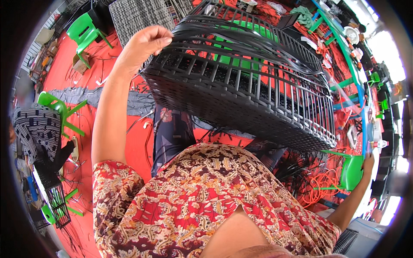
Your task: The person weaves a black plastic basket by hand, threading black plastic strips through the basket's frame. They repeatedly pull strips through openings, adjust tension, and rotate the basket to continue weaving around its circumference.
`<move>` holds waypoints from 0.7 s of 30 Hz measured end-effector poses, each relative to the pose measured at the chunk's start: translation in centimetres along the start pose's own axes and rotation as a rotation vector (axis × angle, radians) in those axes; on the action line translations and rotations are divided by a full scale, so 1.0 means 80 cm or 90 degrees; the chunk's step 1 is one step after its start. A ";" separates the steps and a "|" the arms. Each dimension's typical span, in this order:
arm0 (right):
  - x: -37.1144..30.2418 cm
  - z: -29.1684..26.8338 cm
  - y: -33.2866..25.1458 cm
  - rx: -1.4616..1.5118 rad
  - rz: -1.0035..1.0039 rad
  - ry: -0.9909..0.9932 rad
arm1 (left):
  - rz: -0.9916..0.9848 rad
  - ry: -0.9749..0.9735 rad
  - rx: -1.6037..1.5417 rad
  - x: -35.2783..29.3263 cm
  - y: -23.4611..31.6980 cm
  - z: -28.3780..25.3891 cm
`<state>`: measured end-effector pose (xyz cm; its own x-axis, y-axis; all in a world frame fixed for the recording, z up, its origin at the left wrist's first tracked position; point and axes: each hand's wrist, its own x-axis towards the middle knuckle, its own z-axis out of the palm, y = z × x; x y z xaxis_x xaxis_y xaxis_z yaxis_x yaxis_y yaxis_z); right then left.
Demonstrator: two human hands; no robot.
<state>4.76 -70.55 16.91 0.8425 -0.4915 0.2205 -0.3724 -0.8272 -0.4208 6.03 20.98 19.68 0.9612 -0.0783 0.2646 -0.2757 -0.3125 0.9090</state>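
A large black woven basket frame (pixel 241 96) lies tilted across my lap, with a closely woven side and open grey bars above it. Loose black plastic strips (pixel 241 38) run in a bundle over the bars. At the far left corner of the frame, my left hand (pixel 151 39) is closed, thumb and fingers pinched at the end of these strips. My right arm stretches far out to the right. My right hand (pixel 369 161) is beside a blue rail (pixel 364 133) and a green chair; its fingers are too small and blurred to read.
Green chairs (pixel 84 32) stand on the red floor sheet (pixel 60 81), and one (pixel 352 173) is near my right arm. A person in a patterned top (pixel 38 124) works at the left. Orange cord (pixel 320 187) lies coiled at the right. A grey woven panel (pixel 142 19) stands beyond my left hand.
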 end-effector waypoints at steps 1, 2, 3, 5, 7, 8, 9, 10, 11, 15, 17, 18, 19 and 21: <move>-0.041 -0.010 -0.096 -0.011 -0.012 -0.031 | -0.007 -0.013 0.012 0.003 0.008 -0.001; -0.047 -0.026 -0.114 0.010 -0.057 -0.034 | 0.023 -0.036 0.029 0.020 0.012 0.002; -0.043 -0.031 -0.130 0.038 -0.106 -0.048 | 0.083 -0.066 0.073 0.037 0.014 0.000; -0.122 -0.017 -0.318 0.480 -0.067 -0.225 | 0.016 -0.049 -0.226 0.073 0.028 -0.018; -0.190 -0.007 -0.439 0.603 -0.153 -0.309 | 0.011 0.042 -0.353 0.087 0.073 -0.032; -0.206 -0.002 -0.474 0.620 -0.235 -0.371 | 0.001 0.077 -0.391 0.095 0.074 -0.057; -0.222 0.005 -0.505 0.633 -0.313 -0.427 | -0.008 0.107 -0.434 0.107 0.073 -0.076; -0.253 0.020 -0.548 0.658 -0.300 -0.368 | -0.014 0.112 -0.444 0.110 0.076 -0.093; -0.263 0.030 -0.576 0.682 -0.348 -0.375 | -0.018 0.111 -0.459 0.111 0.076 -0.114; -0.281 0.058 -0.672 0.653 -0.540 -0.506 | -0.053 0.387 -0.016 0.085 0.057 -0.160; -0.290 0.078 -0.718 0.594 -0.587 -0.594 | 0.322 0.671 0.776 0.054 0.059 -0.175; -0.302 0.052 -0.739 0.547 -0.597 -0.703 | 0.425 0.645 0.647 0.048 0.076 -0.159; -0.313 0.047 -0.757 0.492 -0.622 -0.731 | 0.440 0.521 0.610 0.023 0.119 -0.108; -0.329 0.059 -0.781 0.358 -0.639 -0.659 | 0.493 0.187 0.317 0.036 0.131 -0.015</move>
<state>7.73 -4.62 33.23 0.6288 0.7773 0.0206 0.4808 -0.3679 -0.7959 5.86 18.64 30.35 0.4547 -0.2132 0.8648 -0.7312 -0.6438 0.2258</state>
